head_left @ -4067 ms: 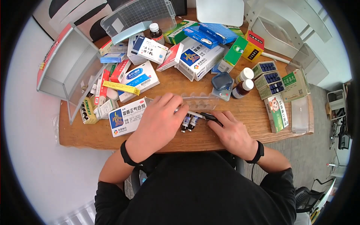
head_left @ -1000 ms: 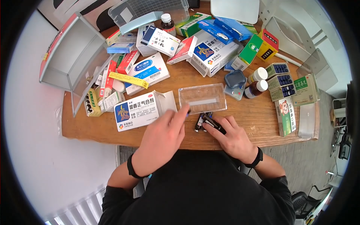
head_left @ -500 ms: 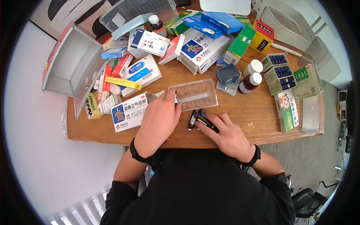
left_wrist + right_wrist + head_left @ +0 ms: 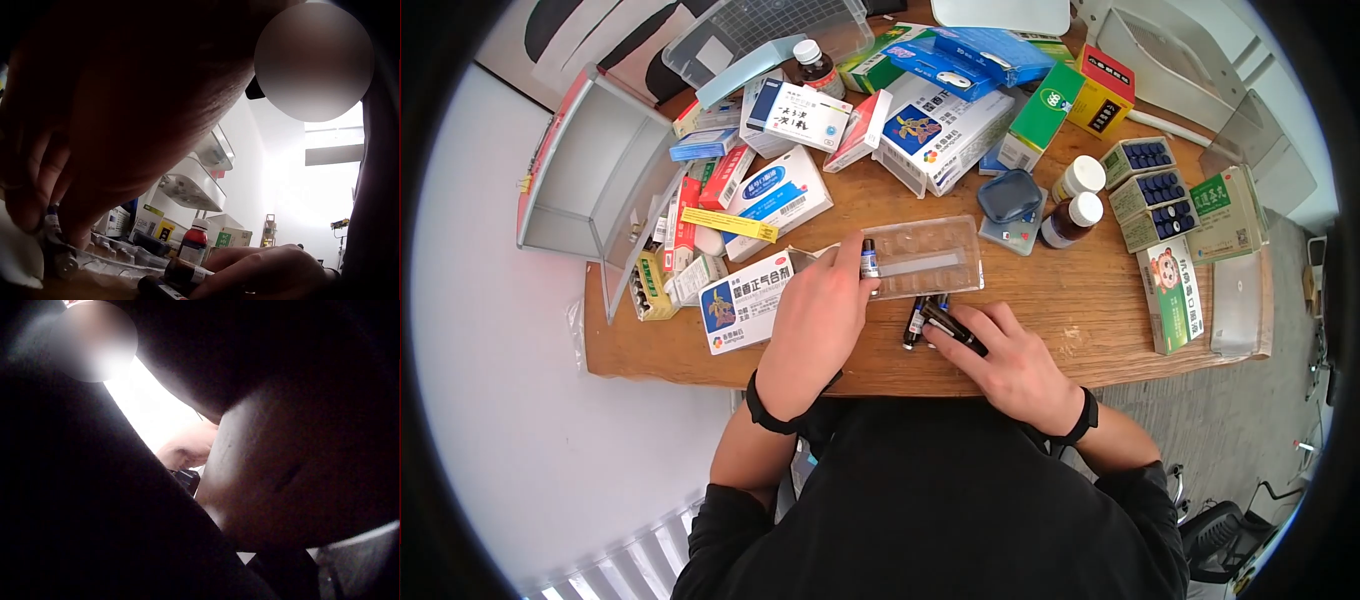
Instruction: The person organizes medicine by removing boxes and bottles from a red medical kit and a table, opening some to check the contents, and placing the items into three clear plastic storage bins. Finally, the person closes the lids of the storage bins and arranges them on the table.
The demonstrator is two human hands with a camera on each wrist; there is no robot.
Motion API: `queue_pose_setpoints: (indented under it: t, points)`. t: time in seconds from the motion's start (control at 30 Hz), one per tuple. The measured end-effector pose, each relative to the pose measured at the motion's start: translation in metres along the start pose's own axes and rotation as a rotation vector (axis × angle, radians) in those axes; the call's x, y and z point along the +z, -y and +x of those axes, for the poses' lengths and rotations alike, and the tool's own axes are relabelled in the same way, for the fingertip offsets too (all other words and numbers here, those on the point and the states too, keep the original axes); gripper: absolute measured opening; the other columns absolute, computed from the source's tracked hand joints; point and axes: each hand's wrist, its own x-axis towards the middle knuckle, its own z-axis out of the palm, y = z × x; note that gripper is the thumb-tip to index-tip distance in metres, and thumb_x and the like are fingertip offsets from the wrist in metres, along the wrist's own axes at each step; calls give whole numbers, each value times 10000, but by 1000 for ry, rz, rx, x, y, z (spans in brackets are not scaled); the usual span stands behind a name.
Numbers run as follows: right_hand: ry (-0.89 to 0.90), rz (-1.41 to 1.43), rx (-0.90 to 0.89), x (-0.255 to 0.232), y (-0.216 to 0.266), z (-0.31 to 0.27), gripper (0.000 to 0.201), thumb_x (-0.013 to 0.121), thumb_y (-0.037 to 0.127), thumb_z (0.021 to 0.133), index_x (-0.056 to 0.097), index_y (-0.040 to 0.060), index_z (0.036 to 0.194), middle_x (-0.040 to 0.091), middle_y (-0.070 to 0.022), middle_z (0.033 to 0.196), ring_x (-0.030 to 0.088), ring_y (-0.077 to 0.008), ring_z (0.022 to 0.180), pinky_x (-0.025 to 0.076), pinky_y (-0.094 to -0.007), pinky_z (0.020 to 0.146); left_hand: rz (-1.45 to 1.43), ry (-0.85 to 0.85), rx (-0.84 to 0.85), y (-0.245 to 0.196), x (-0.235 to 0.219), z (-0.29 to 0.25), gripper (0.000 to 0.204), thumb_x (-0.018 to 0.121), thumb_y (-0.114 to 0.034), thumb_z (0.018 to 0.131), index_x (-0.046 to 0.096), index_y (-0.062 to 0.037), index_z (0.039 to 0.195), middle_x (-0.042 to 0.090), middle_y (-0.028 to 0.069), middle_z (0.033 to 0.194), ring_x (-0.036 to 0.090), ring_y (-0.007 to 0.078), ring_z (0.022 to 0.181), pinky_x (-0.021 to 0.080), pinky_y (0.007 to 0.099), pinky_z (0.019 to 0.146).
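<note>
One round bottle (image 4: 869, 258): my left hand (image 4: 818, 312) pinches it. My right hand (image 4: 1018, 368) grips a shiny bottle (image 4: 952, 327) near the table's front edge (image 4: 910, 389).

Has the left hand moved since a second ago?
Yes. In the head view, relative to the clear tray, the left hand moved forward, toward the far edge.

The head view is bright, both wrist views shadowy with glare

Has a white wall (image 4: 500, 400) and radiator (image 4: 622, 562) at left, grey floor (image 4: 1145, 440) and black chair (image 4: 1215, 530) at right, bright light (image 4: 287, 187) in left wrist view.
</note>
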Motion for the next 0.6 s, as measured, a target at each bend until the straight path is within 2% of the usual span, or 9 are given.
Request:
queue_pose_setpoints:
  t: [0.23, 0.33, 0.43, 0.6]
  points:
    - [16, 9, 6, -1, 1, 1, 569, 671, 67, 899, 677, 93, 1467, 628, -158, 1329, 599, -300, 1036, 598, -360, 848, 16, 23, -5, 3, -3, -1, 505, 799, -83, 944, 636, 8, 1413, 723, 193, 960, 723, 386, 849, 564, 496, 774]
    - [18, 5, 4, 1, 0, 1, 576, 671, 70, 899, 675, 98, 1474, 626, -162, 1339, 599, -303, 1035, 597, -365, 853, 60, -12, 15, 2, 2, -3, 512, 806, -70, 933, 649, -14, 1417, 722, 182, 966, 724, 374, 843, 572, 479, 762]
    - [37, 6, 14, -2, 1, 3, 576, 670, 69, 902, 676, 102, 1477, 624, -163, 1342, 599, -305, 1030, 597, -371, 854, -24, -50, -21, 1, 1, -3, 500, 814, -57, 920, 669, -22, 1396, 719, 173, 982, 725, 366, 840, 576, 469, 748]
    - [41, 11, 21, -1, 1, 3, 571, 672, 70, 903, 680, 105, 1473, 624, -159, 1338, 600, -304, 1023, 599, -368, 854, -2, -33, 21, 5, 2, -2, 497, 821, -62, 914, 682, -28, 1391, 706, 167, 979, 722, 364, 839, 575, 467, 742]
